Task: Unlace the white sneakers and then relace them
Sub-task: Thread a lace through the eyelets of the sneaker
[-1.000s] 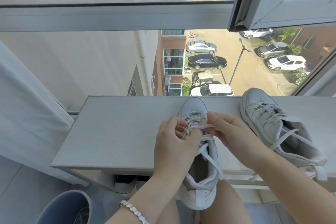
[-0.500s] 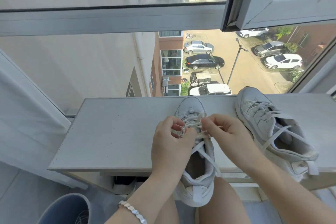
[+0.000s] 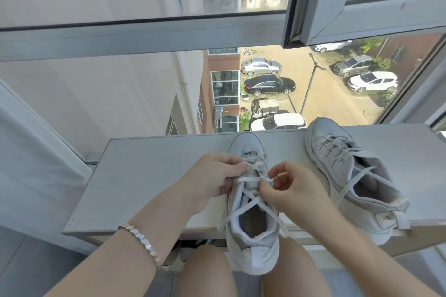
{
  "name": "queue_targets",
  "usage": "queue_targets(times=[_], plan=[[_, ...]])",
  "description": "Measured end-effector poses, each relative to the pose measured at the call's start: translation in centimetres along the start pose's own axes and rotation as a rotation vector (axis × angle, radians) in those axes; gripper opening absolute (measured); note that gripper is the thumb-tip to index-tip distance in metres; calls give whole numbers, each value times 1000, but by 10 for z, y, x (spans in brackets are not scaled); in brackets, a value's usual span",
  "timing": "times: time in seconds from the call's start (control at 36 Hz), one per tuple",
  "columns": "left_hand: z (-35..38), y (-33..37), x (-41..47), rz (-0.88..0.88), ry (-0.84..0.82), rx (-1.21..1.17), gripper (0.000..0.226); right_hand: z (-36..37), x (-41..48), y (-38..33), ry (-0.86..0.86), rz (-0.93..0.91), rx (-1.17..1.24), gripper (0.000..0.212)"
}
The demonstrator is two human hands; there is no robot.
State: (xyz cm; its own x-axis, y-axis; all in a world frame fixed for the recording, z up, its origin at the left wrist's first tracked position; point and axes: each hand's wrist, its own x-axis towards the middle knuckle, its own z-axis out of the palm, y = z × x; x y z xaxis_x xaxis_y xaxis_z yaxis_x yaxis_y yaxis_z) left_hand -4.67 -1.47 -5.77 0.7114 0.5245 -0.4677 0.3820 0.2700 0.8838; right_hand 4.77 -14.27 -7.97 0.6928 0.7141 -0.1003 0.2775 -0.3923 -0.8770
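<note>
Glass and grey window frame point(image 3: 144, 36) fill the upper view, with a car park far below. Under it runs a pale ledge point(image 3: 149, 176) carrying both white shoes. The second sneaker point(image 3: 342, 171) lies at the right, toe to the window, its laces slack. The near sneaker point(image 3: 251, 243) sits in the middle, toe also to the window, with its heel hanging over the ledge's front edge between the person's knees.

A second ago both hands were bunched together over this shoe's tongue, hiding the lacing. Now they have drawn apart to either side. The left hand point(image 3: 207, 183) curls against the shoe's left flank, fingertips pinching the lace point(image 3: 253, 179) by the eyelets. The right hand point(image 3: 292, 190) pinches it on the right flank, thumb and forefinger closed and the other fingers curled.

With the hands parted, one straight bar of lace shows taut across the tongue. A crossed pair lies below it, with loose ends trailing past the collar. That suggests a row is being worked through the eyelets (whether drawn out or tightened, I cannot tell). Either way this shoe is still mid-job, and the other one looks not yet started.

The view has also tipped slightly, showing more of the knees. A silver bracelet point(image 3: 140, 239) circles the left wrist.
</note>
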Motion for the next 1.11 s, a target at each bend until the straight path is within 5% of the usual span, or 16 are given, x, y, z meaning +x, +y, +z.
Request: queue_targets(times=[0.14, 0.19, 0.39, 0.44, 0.56, 0.64, 0.69, 0.83, 0.97, 1.11], plan=[[-8, -8, -2, 14, -45, -367, 24, 3, 2, -1, 22, 11, 35, 11], [-13, -5, -3, -8, -82, -339, 23, 4, 3, -2, 22, 1, 21, 11], [-6, 32, 3, 136, -25, 635, 28, 6, 2, -6, 15, -10, -4, 12], [-3, 34, 5, 141, -48, 536, 27, 5, 2, -5, 17, 0, 10, 13], [-7, 22, 10, 18, -117, -156, 33, 0, 2, -3, 12, 27, 34, 13], [-11, 10, 9, -25, -99, -397, 36, 1, 1, -4, 14, 18, 47, 13], [-14, 9, 9, -47, -88, -334, 36, 4, 1, -6, 13, -7, 31, 14], [-19, 21, 6, 142, 9, 277, 28, 6, 0, -7, 23, -13, 21, 15], [-17, 13, 5, 186, 21, 71, 39, 4, 0, -6, 17, 16, 45, 14], [-10, -9, -4, 245, 146, 147, 5, 4, 0, -5, 11, -66, 22, 19]])
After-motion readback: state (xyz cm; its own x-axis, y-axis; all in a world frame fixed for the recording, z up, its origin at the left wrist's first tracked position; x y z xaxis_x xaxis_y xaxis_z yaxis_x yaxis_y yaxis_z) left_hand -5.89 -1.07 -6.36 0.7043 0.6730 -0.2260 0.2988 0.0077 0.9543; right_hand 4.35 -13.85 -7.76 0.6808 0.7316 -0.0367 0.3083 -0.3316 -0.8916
